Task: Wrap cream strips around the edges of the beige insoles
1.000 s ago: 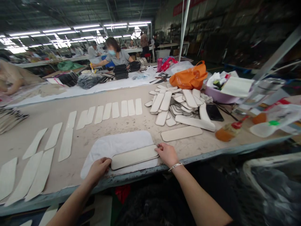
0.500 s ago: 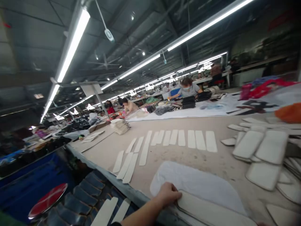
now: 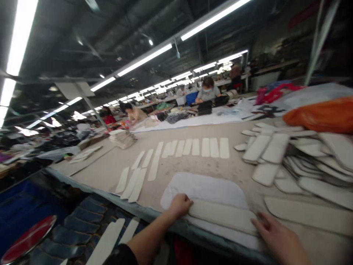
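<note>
A long off-white panel with rounded ends point(image 3: 223, 216) lies near the front edge of the table, across a thin white sheet point(image 3: 202, 184). My left hand point(image 3: 179, 206) is closed on the panel's left end, with thumb and fingers pinched together. At the opposite end, my right hand point(image 3: 278, 235) grips the panel's edge between thumb and fingertips. Another long off-white panel point(image 3: 306, 215) rests just right of it, beyond my right hand. Further up the table, several small off-white strips point(image 3: 210, 147) are laid out in a slanting row.
Heaped off-white panels point(image 3: 275, 147) cover the table's right side, near an orange cloth point(image 3: 320, 115). A stack of pieces point(image 3: 121, 138) stands at the far left. Below the table edge are dark blue pieces point(image 3: 74, 228) and a red round seat point(image 3: 30, 239). People work at tables beyond.
My right hand has come into view at the panel's right end. The view has turned right, so the panel and my left hand appear further left and higher.
</note>
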The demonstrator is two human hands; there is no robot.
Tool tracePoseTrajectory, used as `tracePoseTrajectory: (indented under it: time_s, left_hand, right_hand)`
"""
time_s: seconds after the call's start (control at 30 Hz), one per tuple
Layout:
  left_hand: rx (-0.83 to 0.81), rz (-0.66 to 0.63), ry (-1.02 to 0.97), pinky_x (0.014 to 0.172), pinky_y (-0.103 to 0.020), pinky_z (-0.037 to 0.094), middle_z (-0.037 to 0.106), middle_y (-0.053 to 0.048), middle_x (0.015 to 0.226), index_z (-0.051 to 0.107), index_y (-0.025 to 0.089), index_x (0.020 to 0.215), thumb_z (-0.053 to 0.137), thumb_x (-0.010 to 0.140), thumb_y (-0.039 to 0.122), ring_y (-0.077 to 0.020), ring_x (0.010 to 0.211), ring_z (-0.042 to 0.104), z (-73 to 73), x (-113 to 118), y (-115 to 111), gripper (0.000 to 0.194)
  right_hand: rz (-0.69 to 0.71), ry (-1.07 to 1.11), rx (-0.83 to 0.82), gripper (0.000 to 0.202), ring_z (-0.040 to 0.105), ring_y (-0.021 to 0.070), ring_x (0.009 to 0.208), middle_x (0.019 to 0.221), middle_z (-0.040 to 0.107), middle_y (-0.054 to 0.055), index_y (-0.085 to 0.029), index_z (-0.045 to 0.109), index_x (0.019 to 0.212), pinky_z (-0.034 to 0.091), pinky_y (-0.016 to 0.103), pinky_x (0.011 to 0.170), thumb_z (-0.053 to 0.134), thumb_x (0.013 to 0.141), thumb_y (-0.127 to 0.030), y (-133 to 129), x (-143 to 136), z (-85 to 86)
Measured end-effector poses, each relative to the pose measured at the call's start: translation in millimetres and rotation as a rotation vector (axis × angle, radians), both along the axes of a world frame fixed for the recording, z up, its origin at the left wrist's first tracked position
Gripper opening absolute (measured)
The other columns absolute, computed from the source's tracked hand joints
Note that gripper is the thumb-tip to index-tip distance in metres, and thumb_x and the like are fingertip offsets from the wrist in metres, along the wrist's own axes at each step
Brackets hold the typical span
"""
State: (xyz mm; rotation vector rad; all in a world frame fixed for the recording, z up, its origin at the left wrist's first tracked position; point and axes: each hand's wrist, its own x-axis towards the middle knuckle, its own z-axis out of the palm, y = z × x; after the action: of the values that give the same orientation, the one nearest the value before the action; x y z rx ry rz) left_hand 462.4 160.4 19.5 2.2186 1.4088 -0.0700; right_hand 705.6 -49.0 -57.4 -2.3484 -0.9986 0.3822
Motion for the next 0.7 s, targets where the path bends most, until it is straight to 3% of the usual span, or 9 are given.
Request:
tracePoseTrajectory:
  time_s: [0.1, 0.17, 0.33, 0.7]
  left_hand:
    - [-0.027, -0.050, 0.026, 0.065, -0.027, 0.040, 0.066, -0.008, 0.067, 0.066, 0.012, 0.080, 0.047, 0.077, 0.036, -0.0194, 0.070, 0.061, -7.6, 1, 8, 0.031]
    - [-0.057, -0.080, 0.035, 0.062, -0.026, 0.040, 0.064, -0.006, 0.060, 0.064, 0.013, 0.080, 0.046, 0.077, 0.040, -0.0189, 0.064, 0.061, -13.8, 2, 15, 0.033]
    - [-0.076, -0.111, 0.044, 0.055, -0.024, 0.038, 0.061, -0.001, 0.050, 0.062, 0.015, 0.077, 0.045, 0.078, 0.044, -0.0161, 0.051, 0.059, -15.6, 1, 18, 0.033]
    - [0.014, -0.191, 0.109, 0.062, -0.028, 0.037, 0.059, -0.001, 0.046, 0.056, 0.018, 0.072, 0.039, 0.082, 0.042, -0.0190, 0.056, 0.061, -16.7, 8, 20, 0.031]
  right_hand:
    - [0.007, 0.034, -0.061, 0.036, 0.063, 0.0217, 0.081, 0.086, 0.069, 0.003, -0.020, 0.059, 0.110, 0.043, 0.029, 0.071, 0.046, 0.082, -0.039, -2, -8, 27.7]
    - [-0.013, 0.037, -0.056, 0.035, 0.063, 0.0207, 0.083, 0.085, 0.069, 0.003, -0.019, 0.058, 0.112, 0.042, 0.028, 0.073, 0.048, 0.083, -0.036, 2, -10, 33.7]
    - [-0.041, 0.065, -0.026, 0.036, 0.062, 0.0187, 0.079, 0.080, 0.068, 0.002, -0.018, 0.058, 0.114, 0.041, 0.026, 0.072, 0.052, 0.082, -0.034, 2, -12, 32.1]
    - [-0.043, 0.042, -0.012, 0.024, 0.060, 0.0163, 0.073, 0.074, 0.066, 0.000, -0.022, 0.062, 0.101, 0.038, 0.024, 0.066, 0.051, 0.082, -0.030, 2, -14, 36.1]
